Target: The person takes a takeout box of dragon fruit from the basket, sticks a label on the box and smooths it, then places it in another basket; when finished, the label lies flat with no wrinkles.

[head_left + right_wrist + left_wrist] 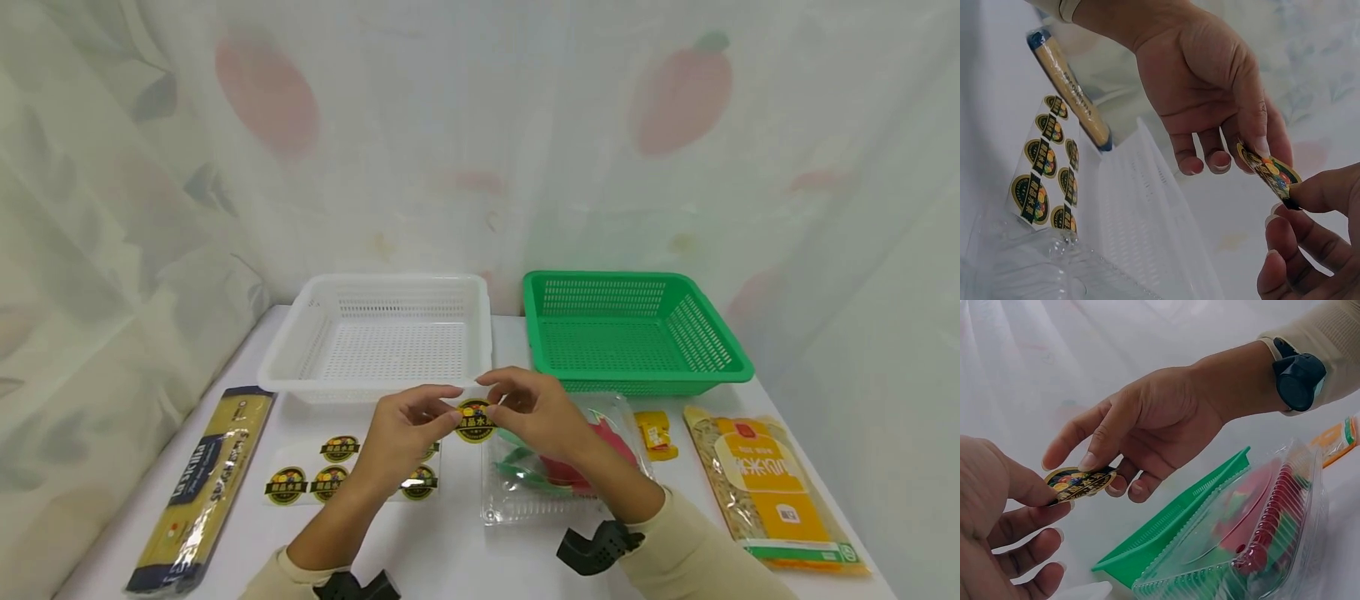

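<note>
Between the two hands is a round black-and-gold sticker (476, 421) with a fruit picture and lettering. My left hand (408, 429) pinches one edge of it between thumb and forefinger. The opposite edge is pinched by my right hand (536, 408), its other fingers loosely bent, as the left wrist view shows. The sticker is held up above the table. Under the right hand and forearm lies a clear plastic clamshell box (517, 510) with a red and green fruit-like thing (611, 437) inside. A white sheet (296, 452) of matching stickers lies below the left hand, partly hidden by it.
At the back stand a white basket (375, 387) and a green basket (637, 377). A long spaghetti pack (202, 492) lies at the left. To the right are a small yellow packet (656, 435) and a larger orange-labelled bag (780, 492). A curtain hangs behind.
</note>
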`<state>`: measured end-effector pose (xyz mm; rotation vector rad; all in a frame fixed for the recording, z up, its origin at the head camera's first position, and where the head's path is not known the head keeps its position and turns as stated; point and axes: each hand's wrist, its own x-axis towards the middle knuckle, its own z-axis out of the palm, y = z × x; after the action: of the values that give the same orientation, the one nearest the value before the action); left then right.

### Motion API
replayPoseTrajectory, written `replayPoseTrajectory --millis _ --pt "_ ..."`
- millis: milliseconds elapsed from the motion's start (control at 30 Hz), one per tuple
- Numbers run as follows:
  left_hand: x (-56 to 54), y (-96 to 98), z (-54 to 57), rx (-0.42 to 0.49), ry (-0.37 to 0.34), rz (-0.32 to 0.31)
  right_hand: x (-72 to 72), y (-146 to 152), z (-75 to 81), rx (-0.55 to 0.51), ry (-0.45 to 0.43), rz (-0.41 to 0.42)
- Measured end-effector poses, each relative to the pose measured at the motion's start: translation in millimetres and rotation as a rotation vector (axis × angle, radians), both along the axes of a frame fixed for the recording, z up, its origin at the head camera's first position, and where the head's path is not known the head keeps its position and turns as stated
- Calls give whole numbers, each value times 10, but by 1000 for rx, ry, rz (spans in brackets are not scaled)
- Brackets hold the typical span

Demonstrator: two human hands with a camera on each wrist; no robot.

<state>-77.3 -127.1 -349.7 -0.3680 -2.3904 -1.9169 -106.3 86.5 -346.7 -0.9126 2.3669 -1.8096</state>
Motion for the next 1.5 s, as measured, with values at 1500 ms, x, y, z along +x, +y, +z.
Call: replayPoseTrajectory --millis 1500 --pt "-138 566 -416 62 18 -105 83 563 -250 16 -50 -152"
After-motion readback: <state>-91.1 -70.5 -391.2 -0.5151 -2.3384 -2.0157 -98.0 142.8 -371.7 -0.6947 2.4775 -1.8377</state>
